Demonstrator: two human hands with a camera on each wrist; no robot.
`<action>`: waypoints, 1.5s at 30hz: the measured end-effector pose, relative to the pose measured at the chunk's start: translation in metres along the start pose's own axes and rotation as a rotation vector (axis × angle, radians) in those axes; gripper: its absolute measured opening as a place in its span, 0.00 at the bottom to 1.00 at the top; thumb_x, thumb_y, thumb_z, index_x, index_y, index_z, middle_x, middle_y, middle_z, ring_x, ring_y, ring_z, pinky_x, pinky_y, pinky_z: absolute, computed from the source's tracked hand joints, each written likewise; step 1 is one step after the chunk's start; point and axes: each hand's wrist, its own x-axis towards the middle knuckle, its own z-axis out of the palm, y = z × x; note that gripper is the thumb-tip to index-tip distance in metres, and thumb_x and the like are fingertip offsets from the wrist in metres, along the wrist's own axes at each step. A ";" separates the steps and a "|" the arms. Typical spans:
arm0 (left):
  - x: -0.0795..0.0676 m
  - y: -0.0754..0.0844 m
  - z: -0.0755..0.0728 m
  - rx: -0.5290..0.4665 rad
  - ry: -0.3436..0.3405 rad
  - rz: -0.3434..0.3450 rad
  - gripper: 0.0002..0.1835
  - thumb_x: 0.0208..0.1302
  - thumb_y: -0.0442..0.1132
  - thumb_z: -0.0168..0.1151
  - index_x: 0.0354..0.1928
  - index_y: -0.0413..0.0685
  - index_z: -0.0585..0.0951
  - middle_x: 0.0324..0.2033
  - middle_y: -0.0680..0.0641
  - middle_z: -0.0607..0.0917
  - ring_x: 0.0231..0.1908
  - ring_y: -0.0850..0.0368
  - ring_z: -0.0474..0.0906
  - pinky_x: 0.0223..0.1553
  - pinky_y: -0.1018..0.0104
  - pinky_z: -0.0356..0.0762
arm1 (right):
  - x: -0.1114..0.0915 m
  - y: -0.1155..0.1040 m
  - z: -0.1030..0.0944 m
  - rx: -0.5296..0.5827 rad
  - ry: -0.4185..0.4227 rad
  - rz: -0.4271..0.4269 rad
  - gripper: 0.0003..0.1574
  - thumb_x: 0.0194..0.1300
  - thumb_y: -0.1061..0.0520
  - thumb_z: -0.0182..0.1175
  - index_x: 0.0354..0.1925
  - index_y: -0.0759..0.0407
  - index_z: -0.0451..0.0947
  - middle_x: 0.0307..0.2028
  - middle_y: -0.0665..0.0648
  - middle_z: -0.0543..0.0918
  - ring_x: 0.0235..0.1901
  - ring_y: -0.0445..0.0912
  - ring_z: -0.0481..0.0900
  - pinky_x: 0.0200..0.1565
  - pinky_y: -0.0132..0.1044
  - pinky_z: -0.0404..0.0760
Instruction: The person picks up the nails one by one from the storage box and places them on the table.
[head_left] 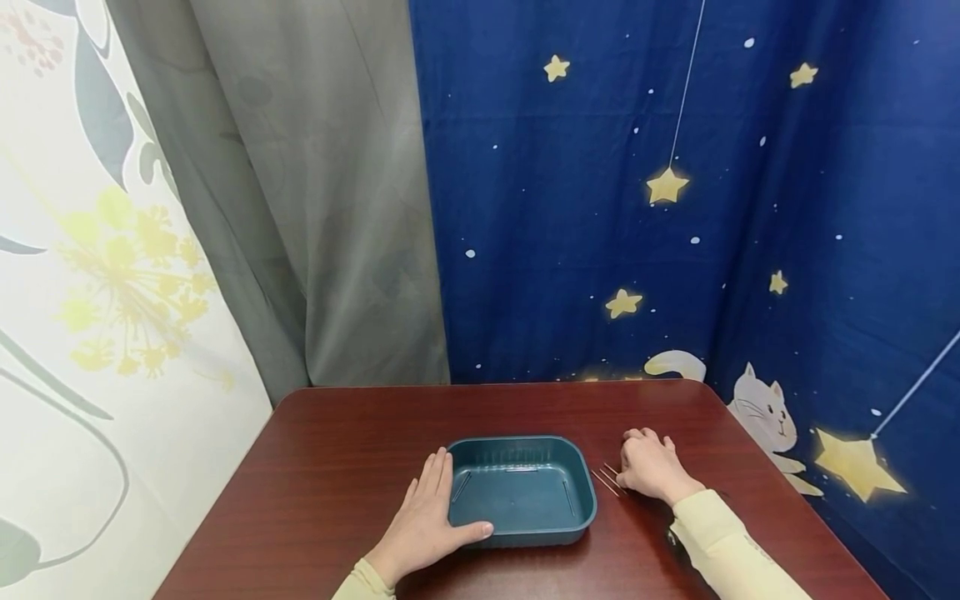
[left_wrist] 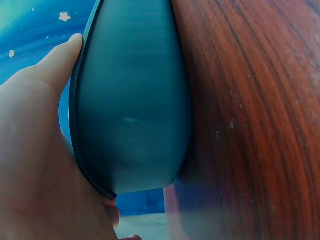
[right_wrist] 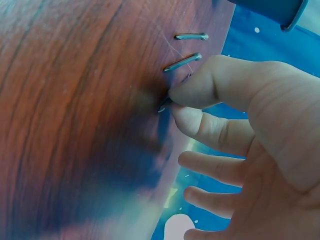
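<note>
A dark teal plastic tray (head_left: 514,533) sits on the table. My left hand (head_left: 424,521) rests on its left end with straight fingers along the rim, the thumb spread over the near edge. In the left wrist view the tray's side wall (left_wrist: 132,100) fills the middle beside that hand (left_wrist: 35,130). Right of the tray, my right hand (head_left: 652,467) pinches a thin metal nail (right_wrist: 164,105) between thumb and index finger, close to the tabletop. Most of this nail is hidden by the fingertips. Two more nails (right_wrist: 182,62) lie beside it, roughly side by side.
The reddish-brown wooden table (head_left: 360,425) has rounded far corners. Behind it hang a grey curtain (head_left: 360,250) and a blue curtain (head_left: 562,208) with stars. A pale floral cloth (head_left: 112,292) hangs at the left.
</note>
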 end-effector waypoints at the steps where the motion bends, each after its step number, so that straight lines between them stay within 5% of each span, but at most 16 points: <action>1: 0.000 0.001 0.000 0.001 0.000 -0.001 0.69 0.51 0.80 0.60 0.80 0.40 0.46 0.79 0.42 0.43 0.78 0.43 0.37 0.70 0.33 0.45 | 0.000 0.000 0.000 0.003 0.002 0.002 0.19 0.47 0.57 0.73 0.11 0.46 0.73 0.56 0.64 0.80 0.60 0.66 0.68 0.54 0.78 0.60; 18: 0.000 0.002 0.001 -0.001 -0.003 -0.010 0.70 0.50 0.81 0.59 0.80 0.40 0.46 0.79 0.42 0.42 0.78 0.43 0.37 0.69 0.32 0.45 | -0.005 -0.006 -0.005 -0.037 0.010 0.023 0.21 0.51 0.55 0.73 0.13 0.46 0.72 0.36 0.55 0.74 0.50 0.62 0.67 0.53 0.76 0.61; 33: 0.002 0.001 0.001 0.001 0.001 -0.013 0.70 0.49 0.82 0.59 0.80 0.40 0.46 0.79 0.44 0.42 0.78 0.44 0.37 0.69 0.32 0.45 | -0.011 -0.052 -0.033 -0.008 0.228 -0.062 0.15 0.50 0.55 0.69 0.17 0.39 0.74 0.56 0.63 0.79 0.60 0.62 0.67 0.56 0.74 0.60; 45: 0.002 0.002 0.002 0.004 0.001 -0.017 0.70 0.49 0.82 0.59 0.80 0.40 0.47 0.79 0.43 0.42 0.78 0.44 0.37 0.69 0.32 0.45 | -0.026 -0.101 -0.020 0.011 0.132 -0.044 0.16 0.53 0.50 0.74 0.17 0.40 0.78 0.59 0.65 0.77 0.60 0.66 0.67 0.55 0.73 0.64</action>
